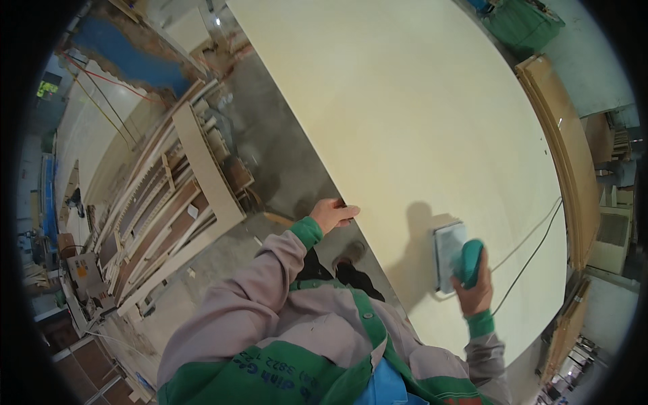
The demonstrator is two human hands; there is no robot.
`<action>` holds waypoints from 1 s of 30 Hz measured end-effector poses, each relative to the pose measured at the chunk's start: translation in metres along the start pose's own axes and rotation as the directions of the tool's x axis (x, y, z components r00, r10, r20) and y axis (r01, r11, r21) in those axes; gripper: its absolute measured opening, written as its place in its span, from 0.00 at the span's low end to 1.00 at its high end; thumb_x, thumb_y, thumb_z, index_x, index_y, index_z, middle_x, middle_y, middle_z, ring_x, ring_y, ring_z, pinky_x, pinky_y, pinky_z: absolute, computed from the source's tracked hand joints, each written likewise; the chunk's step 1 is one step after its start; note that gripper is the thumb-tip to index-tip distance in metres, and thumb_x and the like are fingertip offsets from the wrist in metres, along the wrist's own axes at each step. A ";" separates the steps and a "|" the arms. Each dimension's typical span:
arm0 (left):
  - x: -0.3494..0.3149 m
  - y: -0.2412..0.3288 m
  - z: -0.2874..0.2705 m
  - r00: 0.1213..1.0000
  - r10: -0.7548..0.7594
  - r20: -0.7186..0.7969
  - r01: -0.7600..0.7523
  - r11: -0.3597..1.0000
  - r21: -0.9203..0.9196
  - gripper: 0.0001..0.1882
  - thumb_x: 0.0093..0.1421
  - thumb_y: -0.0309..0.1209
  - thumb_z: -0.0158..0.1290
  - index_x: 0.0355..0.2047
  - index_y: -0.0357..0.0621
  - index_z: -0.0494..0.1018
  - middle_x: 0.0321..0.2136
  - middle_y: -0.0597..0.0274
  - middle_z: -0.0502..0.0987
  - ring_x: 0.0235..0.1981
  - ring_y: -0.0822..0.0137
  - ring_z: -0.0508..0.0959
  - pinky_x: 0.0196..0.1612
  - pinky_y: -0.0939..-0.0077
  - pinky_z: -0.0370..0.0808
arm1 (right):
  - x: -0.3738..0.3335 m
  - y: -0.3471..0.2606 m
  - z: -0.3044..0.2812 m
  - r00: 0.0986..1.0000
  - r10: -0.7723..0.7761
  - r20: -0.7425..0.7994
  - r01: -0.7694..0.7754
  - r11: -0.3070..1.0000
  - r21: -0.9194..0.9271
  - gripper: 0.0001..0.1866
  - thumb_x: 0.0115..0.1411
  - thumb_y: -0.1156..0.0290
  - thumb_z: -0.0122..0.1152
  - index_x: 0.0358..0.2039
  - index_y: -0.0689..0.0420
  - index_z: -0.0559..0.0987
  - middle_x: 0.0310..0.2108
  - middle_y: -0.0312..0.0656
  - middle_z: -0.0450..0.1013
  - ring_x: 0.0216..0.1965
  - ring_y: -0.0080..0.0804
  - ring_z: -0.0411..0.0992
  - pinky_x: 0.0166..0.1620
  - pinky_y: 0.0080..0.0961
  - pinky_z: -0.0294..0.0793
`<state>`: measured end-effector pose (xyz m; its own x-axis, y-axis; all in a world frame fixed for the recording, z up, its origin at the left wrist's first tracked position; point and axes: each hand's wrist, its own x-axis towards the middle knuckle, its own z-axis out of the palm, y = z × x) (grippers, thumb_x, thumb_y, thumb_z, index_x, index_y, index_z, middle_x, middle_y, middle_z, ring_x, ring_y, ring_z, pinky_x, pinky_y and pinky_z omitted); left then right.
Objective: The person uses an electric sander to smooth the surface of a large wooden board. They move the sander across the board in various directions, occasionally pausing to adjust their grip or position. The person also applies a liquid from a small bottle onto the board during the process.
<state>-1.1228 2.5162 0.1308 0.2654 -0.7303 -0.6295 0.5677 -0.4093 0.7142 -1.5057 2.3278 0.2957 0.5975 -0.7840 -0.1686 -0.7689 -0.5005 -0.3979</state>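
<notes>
My right hand (476,295) is wrapped around the teal body of an electric sander (450,248). The sander's pale rectangular pad shows to the left of the hand, over a large cream-coloured board (405,121), and casts a shadow on it. At the board's near left edge, my left hand (332,214) grips the rim, thumb on top; the fingers underneath are partly hidden. A thin dark cord (528,264) crosses the board to the right of the sander.
Wooden strips and slats (152,212) lie piled on the left, with a flat plank (202,162) along them. Stacked brown panels (563,155) stand beyond the board's right edge. A green bag-like bundle (523,27) is at the far right. Concrete floor (266,128) runs between pile and board.
</notes>
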 end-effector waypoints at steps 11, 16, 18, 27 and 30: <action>0.030 0.023 -0.097 0.956 -0.292 0.034 0.282 0.876 -0.392 0.44 0.69 0.69 0.40 0.65 0.42 0.70 0.53 0.58 0.81 0.47 0.65 0.81 0.51 0.68 0.77 | 0.071 -0.234 0.079 0.953 -0.201 0.228 0.197 0.980 0.039 0.51 0.53 0.65 0.78 0.71 0.65 0.58 0.58 0.63 0.68 0.53 0.63 0.75 0.48 0.48 0.81; 0.038 0.021 -0.216 0.910 -0.306 -0.281 0.116 0.837 -0.535 0.39 0.69 0.67 0.44 0.60 0.46 0.74 0.44 0.64 0.83 0.40 0.70 0.81 0.45 0.69 0.78 | 0.202 -0.362 0.110 0.899 -0.357 0.254 0.342 0.934 0.105 0.53 0.55 0.66 0.75 0.74 0.63 0.52 0.58 0.63 0.66 0.54 0.65 0.73 0.50 0.49 0.80; 0.029 0.017 -0.250 0.840 -0.336 -0.426 0.026 0.809 -0.588 0.33 0.70 0.62 0.48 0.58 0.47 0.75 0.41 0.65 0.83 0.38 0.71 0.81 0.42 0.70 0.78 | 0.252 -0.407 0.123 0.886 -0.402 0.231 0.395 0.915 0.081 0.54 0.56 0.66 0.75 0.76 0.59 0.50 0.58 0.64 0.66 0.53 0.65 0.73 0.51 0.50 0.79; 0.010 0.028 -0.344 0.785 -0.244 -0.570 -0.140 0.826 -0.546 0.19 0.69 0.50 0.54 0.43 0.47 0.79 0.37 0.67 0.81 0.35 0.74 0.79 0.37 0.77 0.76 | 0.521 -0.608 0.185 0.691 -0.722 -0.018 0.714 0.680 0.165 0.39 0.57 0.59 0.72 0.66 0.60 0.68 0.44 0.59 0.80 0.42 0.53 0.81 0.46 0.45 0.80; 0.012 0.053 -0.366 0.804 -0.059 -0.592 -0.208 0.905 -0.372 0.22 0.69 0.52 0.55 0.50 0.48 0.77 0.38 0.68 0.82 0.36 0.73 0.80 0.38 0.76 0.76 | 0.572 -0.668 0.198 0.634 -0.773 0.016 0.772 0.634 0.054 0.49 0.54 0.57 0.76 0.71 0.57 0.59 0.46 0.55 0.80 0.43 0.49 0.81 0.46 0.41 0.80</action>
<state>-0.8044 2.6856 0.0494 0.6411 -0.2392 -0.7292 0.7484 -0.0153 0.6630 -0.6048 2.2864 0.2862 0.9770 -0.1041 0.1861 -0.0140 -0.9021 -0.4314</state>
